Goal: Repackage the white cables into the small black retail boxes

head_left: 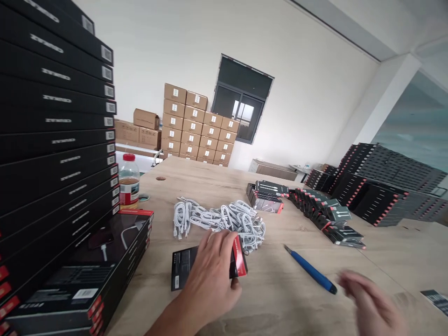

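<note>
My left hand (213,273) is closed over a small black cable box (182,270) with a red end, which rests on the wooden table (273,303). Just beyond it lies a pile of coiled white cables (224,217). My right hand (373,303) is smeared by motion above the table at the lower right, so its fingers cannot be made out clearly. Nearest to it is a slim blue craft knife (311,270), its pointed tip facing away to the left; a small gap separates the two.
Tall stacks of black boxes stand at the left (56,121) and far right (371,196). A red-capped bottle (129,184) is beside the left stack. Flat cable boxes (325,212) lie in an overlapping row at the right, near an upright group (266,196). Brown cartons (192,126) fill the back.
</note>
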A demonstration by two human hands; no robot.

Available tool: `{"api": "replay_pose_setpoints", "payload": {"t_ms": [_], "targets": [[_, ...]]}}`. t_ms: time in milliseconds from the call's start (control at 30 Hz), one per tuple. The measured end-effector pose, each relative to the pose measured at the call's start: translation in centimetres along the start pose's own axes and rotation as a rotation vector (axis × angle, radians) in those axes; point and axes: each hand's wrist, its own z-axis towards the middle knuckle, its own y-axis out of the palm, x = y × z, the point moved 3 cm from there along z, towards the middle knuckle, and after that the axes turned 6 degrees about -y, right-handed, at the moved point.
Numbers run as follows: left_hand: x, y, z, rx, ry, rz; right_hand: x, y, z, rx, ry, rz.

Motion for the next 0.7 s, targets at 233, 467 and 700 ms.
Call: {"api": "replay_pose_setpoints", "payload": {"t_ms": [233,467,700], "targets": [[-1.8,-0.8,0.4,0.104,0.058,0.088,-7.3,21.6,-1.7,-0.484,-0.048,0.48],[-2.3,-1.2,0.5,0.08,0.023,0.023,-5.1,23.3,-6.4,-0.663,0.13,0.577],[-1.9,-1.0,0.9,0.026,0.061,-0.055,-7.0,21.6,-5.3,-0.809,0.055,0.66]]}}
